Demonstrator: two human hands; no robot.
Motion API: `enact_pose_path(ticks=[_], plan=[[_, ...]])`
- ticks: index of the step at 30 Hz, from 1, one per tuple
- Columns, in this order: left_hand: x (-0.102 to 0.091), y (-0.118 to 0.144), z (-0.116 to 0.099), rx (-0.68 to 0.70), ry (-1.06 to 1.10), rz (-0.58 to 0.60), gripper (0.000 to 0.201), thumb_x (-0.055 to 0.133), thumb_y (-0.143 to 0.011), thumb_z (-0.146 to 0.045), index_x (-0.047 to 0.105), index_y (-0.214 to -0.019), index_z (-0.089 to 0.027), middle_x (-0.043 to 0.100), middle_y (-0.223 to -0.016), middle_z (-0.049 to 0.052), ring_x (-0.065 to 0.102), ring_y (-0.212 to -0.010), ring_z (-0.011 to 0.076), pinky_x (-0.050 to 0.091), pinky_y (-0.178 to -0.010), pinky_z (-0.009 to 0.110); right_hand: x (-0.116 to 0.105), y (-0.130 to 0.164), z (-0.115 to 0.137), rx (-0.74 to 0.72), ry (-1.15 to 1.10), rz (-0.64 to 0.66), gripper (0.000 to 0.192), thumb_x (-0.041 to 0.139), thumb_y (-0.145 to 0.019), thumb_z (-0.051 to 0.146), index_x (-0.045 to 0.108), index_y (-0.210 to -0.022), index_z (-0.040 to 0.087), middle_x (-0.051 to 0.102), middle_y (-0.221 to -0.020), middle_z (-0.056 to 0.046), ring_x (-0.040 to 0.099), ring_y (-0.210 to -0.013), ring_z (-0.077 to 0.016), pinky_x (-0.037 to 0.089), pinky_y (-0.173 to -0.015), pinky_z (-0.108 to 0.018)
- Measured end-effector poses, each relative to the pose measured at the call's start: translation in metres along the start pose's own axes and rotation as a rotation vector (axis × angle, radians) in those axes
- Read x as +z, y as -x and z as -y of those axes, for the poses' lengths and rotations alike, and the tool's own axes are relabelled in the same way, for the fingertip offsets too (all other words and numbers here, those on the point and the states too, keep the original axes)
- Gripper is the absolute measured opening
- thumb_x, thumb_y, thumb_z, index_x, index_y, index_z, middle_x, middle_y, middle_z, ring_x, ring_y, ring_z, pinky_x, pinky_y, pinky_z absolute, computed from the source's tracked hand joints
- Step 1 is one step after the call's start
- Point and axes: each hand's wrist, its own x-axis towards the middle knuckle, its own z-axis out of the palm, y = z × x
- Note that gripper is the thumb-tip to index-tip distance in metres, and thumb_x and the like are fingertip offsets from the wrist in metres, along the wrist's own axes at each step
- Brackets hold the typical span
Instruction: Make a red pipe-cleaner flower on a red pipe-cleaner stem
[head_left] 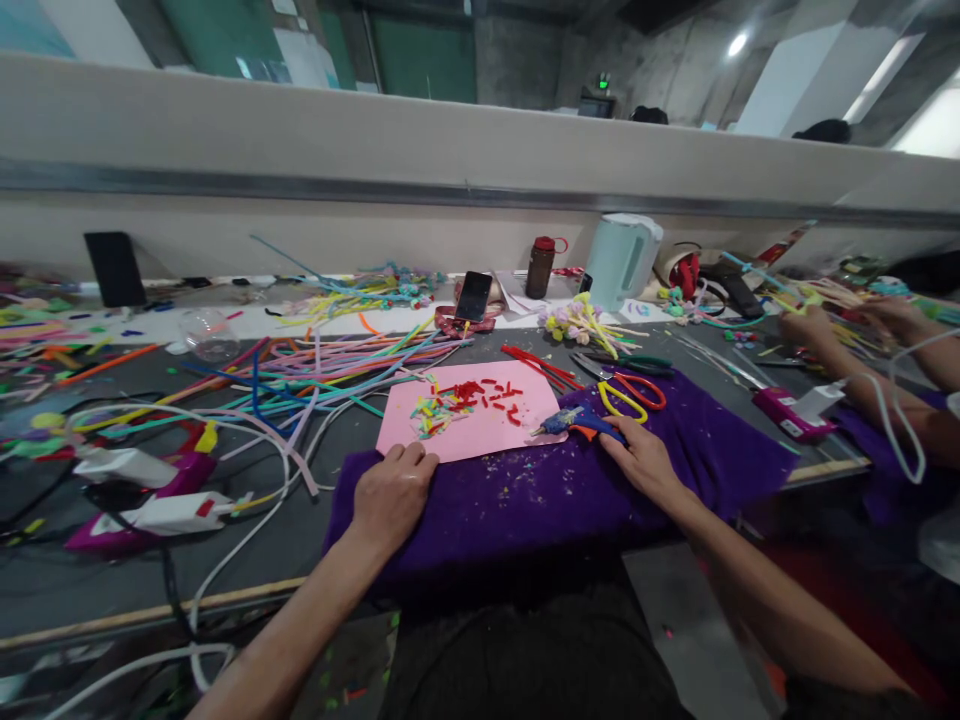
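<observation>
My right hand (637,455) is wrapped round the handle of a blue glue gun (574,420) with an orange trigger. The gun's nozzle points left, over the right edge of a pink sheet (465,440). At the sheet's near left corner, my left hand (396,490) is closed on the edge with curled fingers; the fingertips are partly hidden. Short cut pieces of red pipe cleaner (472,393) lie on the sheet, beside a pile of yellow, green and pale pieces (435,415). Under the sheet is a purple cloth (495,510) dotted with scraps.
Scissors (634,392) and red pipe cleaners (544,368) lie beyond the glue gun. Long coloured pipe cleaners (330,365), white cables (289,450) and power strips (150,500) crowd the left. Behind stand a phone (475,297), bottle (540,267) and kettle (622,262). A co-worker's hands (814,330) are at right.
</observation>
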Motion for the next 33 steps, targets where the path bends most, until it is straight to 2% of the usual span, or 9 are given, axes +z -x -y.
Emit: enact_pose_path(ticks=[4,7,11,14,18,23,27,30,33], plan=[[-0.014,-0.005,-0.004,-0.078,0.093,0.072,0.037,0.033,-0.087,-0.037,0.064,-0.079,-0.019,0.059,-0.084,0.007,0.056,-0.076,0.0203,0.035,-0.056,0.029,0.002,-0.001,-0.003,0.021,0.012,0.002,0.031,0.044,-0.081,0.037,0.058,-0.103,0.019,0.064,-0.096,-0.005,0.060,-0.085,-0.0202,0.044,-0.073,-0.031],[-0.022,-0.017,-0.016,-0.123,0.132,0.026,0.040,0.031,-0.087,-0.040,0.062,-0.076,-0.017,0.059,-0.083,0.008,0.055,-0.079,0.0211,0.037,-0.060,0.030,0.002,-0.001,-0.004,0.013,0.009,0.017,0.031,0.044,-0.081,0.036,0.058,-0.103,0.019,0.064,-0.098,-0.006,0.059,-0.087,-0.0204,0.044,-0.075,-0.031],[-0.021,-0.043,-0.047,0.114,0.300,-0.061,0.025,0.043,-0.084,-0.033,0.059,-0.094,-0.018,0.058,-0.097,0.007,0.050,-0.095,0.0208,0.039,-0.078,0.031,0.001,-0.002,-0.003,0.046,-0.027,-0.007,0.031,0.045,-0.081,0.036,0.058,-0.103,0.019,0.063,-0.099,-0.006,0.059,-0.087,-0.0198,0.044,-0.075,-0.030],[-0.011,-0.059,-0.068,0.203,0.381,-0.073,0.041,0.051,-0.080,-0.034,0.048,-0.117,-0.017,0.055,-0.110,0.009,0.047,-0.100,0.0222,0.039,-0.079,0.033,0.000,-0.001,-0.003,0.074,-0.034,-0.019,0.031,0.045,-0.081,0.035,0.058,-0.104,0.019,0.063,-0.098,-0.005,0.059,-0.084,-0.0195,0.044,-0.073,-0.030],[0.001,-0.064,-0.081,0.212,0.382,-0.052,0.034,0.047,-0.081,-0.040,0.054,-0.106,-0.019,0.057,-0.103,0.009,0.049,-0.093,0.0228,0.040,-0.075,0.035,0.001,-0.001,-0.003,0.073,-0.026,-0.017,0.029,0.045,-0.081,0.034,0.057,-0.104,0.020,0.063,-0.100,-0.005,0.059,-0.083,-0.0189,0.044,-0.072,-0.029],[0.007,-0.057,-0.087,0.202,0.317,-0.097,0.037,0.044,-0.082,-0.043,0.056,-0.104,-0.017,0.058,-0.104,0.011,0.050,-0.093,0.0249,0.040,-0.074,0.038,0.003,-0.002,-0.001,0.021,0.069,0.004,0.029,0.044,-0.082,0.032,0.055,-0.105,0.019,0.062,-0.100,-0.005,0.059,-0.087,-0.0196,0.044,-0.074,-0.030],[0.010,-0.051,-0.086,0.215,0.381,-0.104,0.036,0.041,-0.084,-0.041,0.058,-0.104,-0.016,0.059,-0.109,0.010,0.052,-0.095,0.0231,0.040,-0.077,0.036,0.005,-0.002,0.004,-0.016,0.189,0.027,0.033,0.043,-0.083,0.036,0.053,-0.108,0.018,0.061,-0.101,-0.007,0.058,-0.090,-0.0212,0.044,-0.076,-0.032],[0.005,-0.048,-0.075,0.200,0.500,-0.072,0.033,0.037,-0.086,-0.040,0.062,-0.096,-0.020,0.063,-0.100,0.006,0.054,-0.094,0.0190,0.040,-0.080,0.032,0.005,0.000,0.008,-0.059,0.275,0.051,0.038,0.042,-0.084,0.040,0.051,-0.114,0.018,0.059,-0.104,-0.009,0.056,-0.095,-0.0219,0.044,-0.079,-0.033],[-0.007,-0.049,-0.058,0.120,0.581,-0.085,0.031,0.038,-0.086,-0.039,0.063,-0.092,-0.023,0.065,-0.094,0.003,0.056,-0.090,0.0163,0.041,-0.077,0.028,0.005,0.002,0.010,-0.095,0.350,0.076,0.044,0.042,-0.083,0.043,0.048,-0.119,0.018,0.057,-0.106,-0.010,0.055,-0.098,-0.0229,0.045,-0.079,-0.033]])
